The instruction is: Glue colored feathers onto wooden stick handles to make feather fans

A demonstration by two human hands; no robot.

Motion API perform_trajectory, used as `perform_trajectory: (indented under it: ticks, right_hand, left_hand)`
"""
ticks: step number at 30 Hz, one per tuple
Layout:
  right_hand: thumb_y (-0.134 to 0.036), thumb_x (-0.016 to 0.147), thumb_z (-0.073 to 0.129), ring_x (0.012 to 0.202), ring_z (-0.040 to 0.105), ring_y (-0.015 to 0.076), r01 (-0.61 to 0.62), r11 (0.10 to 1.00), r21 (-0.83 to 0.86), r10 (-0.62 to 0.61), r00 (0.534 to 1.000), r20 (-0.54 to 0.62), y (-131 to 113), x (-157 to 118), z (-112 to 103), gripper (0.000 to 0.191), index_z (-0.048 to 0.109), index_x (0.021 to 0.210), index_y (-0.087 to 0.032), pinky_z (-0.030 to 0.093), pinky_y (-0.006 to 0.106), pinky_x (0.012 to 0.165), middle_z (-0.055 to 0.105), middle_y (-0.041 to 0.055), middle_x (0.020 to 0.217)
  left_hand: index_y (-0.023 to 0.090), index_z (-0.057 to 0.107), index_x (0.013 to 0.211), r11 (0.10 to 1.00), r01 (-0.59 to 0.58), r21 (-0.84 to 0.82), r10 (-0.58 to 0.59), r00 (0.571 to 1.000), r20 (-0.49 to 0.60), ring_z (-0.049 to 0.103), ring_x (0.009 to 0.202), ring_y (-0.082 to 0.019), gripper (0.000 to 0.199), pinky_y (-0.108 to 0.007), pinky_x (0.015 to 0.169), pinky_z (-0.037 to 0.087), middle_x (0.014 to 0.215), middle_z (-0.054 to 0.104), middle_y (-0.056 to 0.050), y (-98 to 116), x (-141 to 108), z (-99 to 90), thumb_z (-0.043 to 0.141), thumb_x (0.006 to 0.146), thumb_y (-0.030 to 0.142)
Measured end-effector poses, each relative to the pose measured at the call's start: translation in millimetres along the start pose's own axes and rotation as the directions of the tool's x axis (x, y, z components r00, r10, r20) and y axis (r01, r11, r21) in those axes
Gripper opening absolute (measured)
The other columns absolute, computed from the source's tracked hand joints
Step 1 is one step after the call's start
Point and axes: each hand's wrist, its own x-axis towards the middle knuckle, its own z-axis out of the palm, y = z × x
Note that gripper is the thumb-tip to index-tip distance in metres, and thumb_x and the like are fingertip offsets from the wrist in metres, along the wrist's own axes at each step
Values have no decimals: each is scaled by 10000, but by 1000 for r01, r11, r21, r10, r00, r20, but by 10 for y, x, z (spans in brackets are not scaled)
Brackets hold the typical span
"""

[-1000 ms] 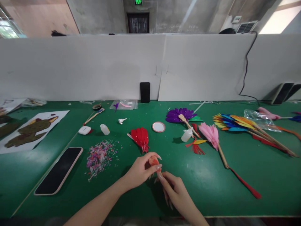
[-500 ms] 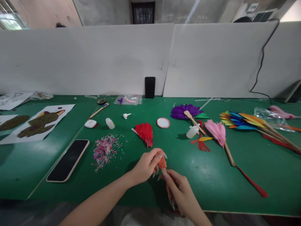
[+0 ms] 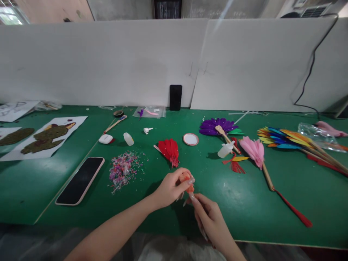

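Low in the middle of the view, both hands are closed on a wooden fan handle with an orange-red rounded head [image 3: 185, 177]. My left hand [image 3: 172, 188] wraps round the head, its thumb lying across the front. My right hand [image 3: 208, 214] pinches the handle just below, and its fingers hide most of the shaft. Just beyond the hands lies a bunch of red feathers [image 3: 169, 150]. To the left spreads a pile of small coloured chips [image 3: 125, 169]. A round white lid with a red rim [image 3: 190, 139] lies flat past the feathers.
A phone [image 3: 81, 181] lies at left, near a small bottle [image 3: 128, 139] and its white nozzle [image 3: 147, 130]. On the right are a nozzle bottle [image 3: 225, 149], a purple feather fan [image 3: 209, 127], a pink one [image 3: 252, 150] and multicoloured ones [image 3: 288, 137]. A white partition [image 3: 108, 65] stands behind.
My left thumb has shifted across the orange-red head, and more of the head now shows above it. The view has tilted slightly; the things on the table lie as before.
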Motion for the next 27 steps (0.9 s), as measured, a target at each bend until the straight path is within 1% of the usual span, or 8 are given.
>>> perform_trajectory:
  ticks: [4,10,13,16,18,19,21,27]
  right_hand:
    - [-516,888,407,334,265,47,-8,1000,16,8,1000,-3,13,-24,26,419,567,843,-131,186,175,322,300,-99,417]
    - [-518,888,403,306,261,41,-49,997,61,49,999,16,13,-26,56,415,558,860,-133,196,166,305,319,-105,402]
    - [-518,889,398,305,262,39,-55,997,58,54,998,12,3,-8,51,423,564,865,-130,207,161,312,320,-107,390]
    - [-526,882,405,321,278,39,-47,997,57,48,999,-9,1,5,31,435,573,870,-125,208,160,323,324,-101,405]
    - [-529,878,410,328,285,41,-48,997,55,48,999,-4,3,4,22,439,578,875,-124,210,162,324,328,-97,411]
    - [-529,878,410,329,285,42,-47,997,53,47,999,0,4,1,20,440,580,878,-124,210,163,324,329,-96,410]
    - [-529,880,407,328,282,43,-41,998,51,41,999,3,4,-7,24,442,583,879,-124,210,163,325,329,-96,402]
    - [-532,882,394,313,274,37,-55,997,63,54,998,9,-19,-27,42,448,580,886,-126,215,148,317,335,-101,392]
  left_hand:
    - [159,521,939,999,-23,25,24,999,-25,406,405,-63,320,-172,397,337,574,514,28,-43,8,25,398,894,451]
    - [156,561,892,998,-13,67,18,996,-84,369,355,-64,380,-166,381,310,440,407,58,-75,27,35,312,926,440]
    - [153,584,935,1000,-4,26,6,996,-85,386,383,-65,400,-167,393,329,495,467,37,-69,36,23,311,923,447]
    - [164,567,1004,1000,-4,-18,3,999,-44,427,446,-64,336,-166,430,362,632,565,10,-49,40,14,452,871,450]
    - [166,554,997,1000,5,-2,-5,1000,-21,442,463,-61,319,-163,440,364,681,593,2,-38,40,13,527,834,440]
    - [165,550,986,1000,9,8,-9,1000,-17,440,456,-59,315,-163,436,359,680,596,1,-36,40,15,526,835,440]
    - [160,551,974,1000,15,15,-15,1000,-18,431,430,-59,327,-166,422,351,644,582,4,-39,42,20,463,864,455]
    - [156,575,962,1000,16,22,-14,998,-62,428,396,-65,377,-164,402,363,570,554,8,-74,57,39,359,906,459]
